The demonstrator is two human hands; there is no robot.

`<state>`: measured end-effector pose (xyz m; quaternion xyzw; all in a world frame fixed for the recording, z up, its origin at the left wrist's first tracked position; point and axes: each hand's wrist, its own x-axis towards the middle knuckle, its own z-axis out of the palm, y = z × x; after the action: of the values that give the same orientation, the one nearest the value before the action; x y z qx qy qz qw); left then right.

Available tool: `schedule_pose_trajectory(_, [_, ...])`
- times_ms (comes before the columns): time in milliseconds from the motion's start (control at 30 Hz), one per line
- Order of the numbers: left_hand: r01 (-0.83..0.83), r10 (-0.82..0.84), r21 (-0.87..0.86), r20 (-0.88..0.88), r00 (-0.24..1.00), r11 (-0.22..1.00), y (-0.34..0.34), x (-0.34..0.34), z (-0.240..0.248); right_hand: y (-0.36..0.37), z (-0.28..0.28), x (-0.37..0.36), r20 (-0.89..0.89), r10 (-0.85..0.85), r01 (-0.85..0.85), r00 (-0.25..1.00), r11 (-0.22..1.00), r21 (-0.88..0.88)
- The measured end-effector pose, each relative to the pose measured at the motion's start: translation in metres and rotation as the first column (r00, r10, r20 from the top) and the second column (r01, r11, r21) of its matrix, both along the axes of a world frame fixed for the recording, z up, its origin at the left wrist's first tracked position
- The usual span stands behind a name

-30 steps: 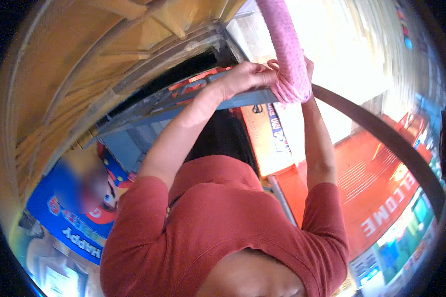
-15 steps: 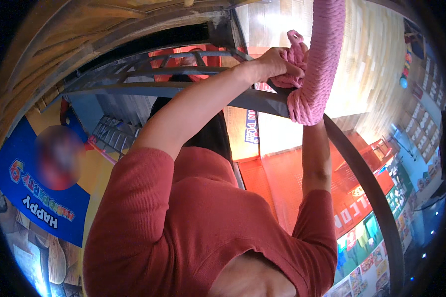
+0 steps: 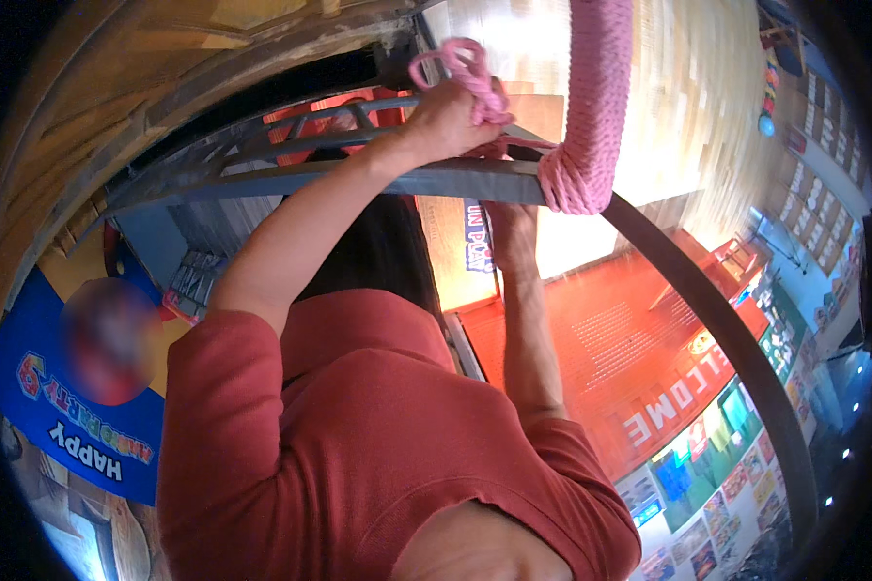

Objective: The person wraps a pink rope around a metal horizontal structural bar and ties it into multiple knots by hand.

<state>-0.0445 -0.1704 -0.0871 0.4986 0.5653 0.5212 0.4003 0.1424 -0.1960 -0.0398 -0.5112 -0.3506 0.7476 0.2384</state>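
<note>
Pink cord is wound tightly round an upright piece of the frame, making a thick wrapped section (image 3: pixel 599 97) at the upper middle. Its lower end sits against a flat grey metal bar (image 3: pixel 436 182). My left hand (image 3: pixel 448 121), above the bar, is closed round a looped bundle of pink cord (image 3: pixel 470 73). A strand runs from near this hand to the bottom of the wrapping. My right hand (image 3: pixel 512 221) reaches up from below to the bar, left of the wrapped end. The bar hides its fingers, so their grip cannot be seen.
A curved dark metal rail (image 3: pixel 707 300) sweeps down the right side from the wrapped end. Further grey frame bars (image 3: pixel 310 140) lie beyond my left forearm. A red banner (image 3: pixel 610 349) and a blue poster (image 3: pixel 63 387) show in the background, with a wooden ceiling structure (image 3: pixel 213 58) at upper left.
My left hand has moved left with the cord bundle, away from the wrapping. My right hand has shifted left from behind the wrapped section to beneath the bar. The view has shifted somewhat.
</note>
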Motion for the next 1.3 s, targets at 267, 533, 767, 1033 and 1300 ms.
schedule_pose_trajectory(267, [0.149, -0.174, -0.121, -0.229, 0.958, 0.981, -0.019, -0.006, -0.055, 0.011, -0.033, -0.044, -0.458, -0.078, 0.060, 0.885, 0.997, -0.054])
schedule_pose_trajectory(533, [0.349, -0.074, -0.502, 0.487, 0.870, 0.791, -0.036, -0.046, 0.001, -0.011, -0.033, 0.008, 0.159, -0.208, 0.168, 0.965, 0.958, 0.233])
schedule_pose_trajectory(767, [0.294, -0.113, -0.317, 0.482, 0.869, 0.902, -0.026, -0.030, 0.037, -0.031, 0.072, 0.028, 0.031, -0.182, 0.184, 0.983, 0.973, -0.136])
schedule_pose_trajectory(1033, [0.346, -0.339, -0.109, 0.079, 0.937, 0.932, -0.007, 0.014, 0.067, -0.045, 0.127, 0.025, 0.115, -0.254, 0.266, 0.960, 0.957, -0.115])
schedule_pose_trajectory(1300, [0.086, -0.106, -0.166, -0.117, 0.987, 0.982, -0.027, 0.038, 0.080, -0.031, 0.153, 0.025, 0.187, -0.238, 0.244, 0.953, 0.970, -0.008])
